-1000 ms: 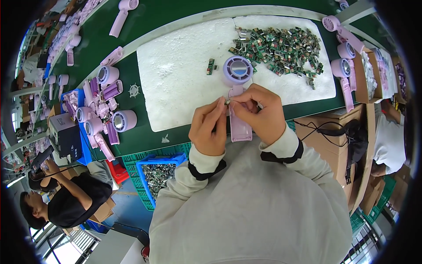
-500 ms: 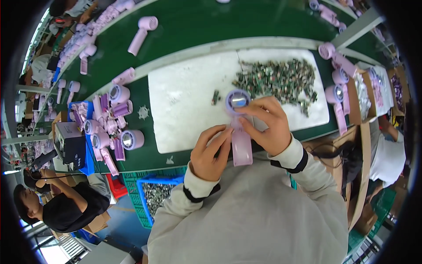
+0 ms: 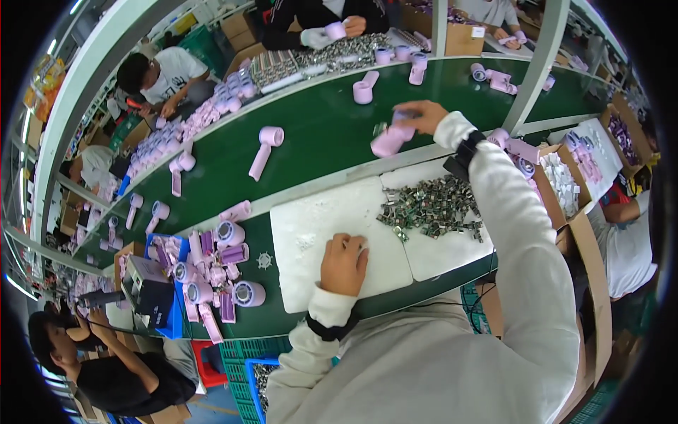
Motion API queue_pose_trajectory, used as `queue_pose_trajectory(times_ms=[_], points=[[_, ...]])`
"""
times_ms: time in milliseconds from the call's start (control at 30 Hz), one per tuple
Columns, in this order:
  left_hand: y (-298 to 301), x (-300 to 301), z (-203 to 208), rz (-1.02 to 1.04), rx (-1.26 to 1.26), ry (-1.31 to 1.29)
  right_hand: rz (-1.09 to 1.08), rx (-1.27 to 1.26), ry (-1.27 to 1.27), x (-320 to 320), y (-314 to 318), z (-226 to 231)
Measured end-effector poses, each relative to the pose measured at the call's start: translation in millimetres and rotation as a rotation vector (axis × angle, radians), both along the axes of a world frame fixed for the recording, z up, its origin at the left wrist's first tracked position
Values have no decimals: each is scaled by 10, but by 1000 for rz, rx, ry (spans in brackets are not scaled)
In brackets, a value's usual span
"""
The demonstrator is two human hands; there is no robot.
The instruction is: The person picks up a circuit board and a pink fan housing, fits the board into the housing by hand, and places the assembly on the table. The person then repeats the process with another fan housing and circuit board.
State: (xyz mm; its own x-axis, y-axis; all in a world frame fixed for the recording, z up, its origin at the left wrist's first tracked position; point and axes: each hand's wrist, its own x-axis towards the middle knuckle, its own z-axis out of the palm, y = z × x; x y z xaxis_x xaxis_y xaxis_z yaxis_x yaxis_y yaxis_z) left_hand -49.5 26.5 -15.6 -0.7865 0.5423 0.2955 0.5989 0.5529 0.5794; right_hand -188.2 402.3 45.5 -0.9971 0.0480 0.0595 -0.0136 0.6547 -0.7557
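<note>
My right hand [image 3: 422, 116] reaches out over the green belt, its fingers closed on a pink handheld fan [image 3: 390, 141] that is blurred by motion. A small green circuit board [image 3: 380, 129] shows at the fan's side. On the white foam sheet [image 3: 318, 212], my left hand [image 3: 344, 265] rests with curled fingers; anything inside them is hidden. To its right, a heap of small green circuit boards [image 3: 431, 205] lies on the foam, with one board [image 3: 400, 234] at the heap's near edge.
Pink fan housings and purple parts [image 3: 226, 265] are clustered left of the foam, beside a blue bin [image 3: 178, 304]. More fans [image 3: 265, 152] lie on the belt [image 3: 311, 120]. A metal post [image 3: 540, 63] rises at right, near open cartons [image 3: 565, 180]. Co-workers sit around the line.
My right hand has carried the fan forward from in front of me to over the belt. My left hand has let go of the fan and stays over the foam. The view has tilted up.
</note>
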Motion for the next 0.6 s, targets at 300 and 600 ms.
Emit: queue_pose_trajectory(times_ms=[300, 600], points=[[-100, 430, -194, 119, 50, 242, -141, 978, -244, -550, 424, 10], [-114, 428, -70, 143, 27, 88, -192, 1141, -340, -1326, 1102, -82]])
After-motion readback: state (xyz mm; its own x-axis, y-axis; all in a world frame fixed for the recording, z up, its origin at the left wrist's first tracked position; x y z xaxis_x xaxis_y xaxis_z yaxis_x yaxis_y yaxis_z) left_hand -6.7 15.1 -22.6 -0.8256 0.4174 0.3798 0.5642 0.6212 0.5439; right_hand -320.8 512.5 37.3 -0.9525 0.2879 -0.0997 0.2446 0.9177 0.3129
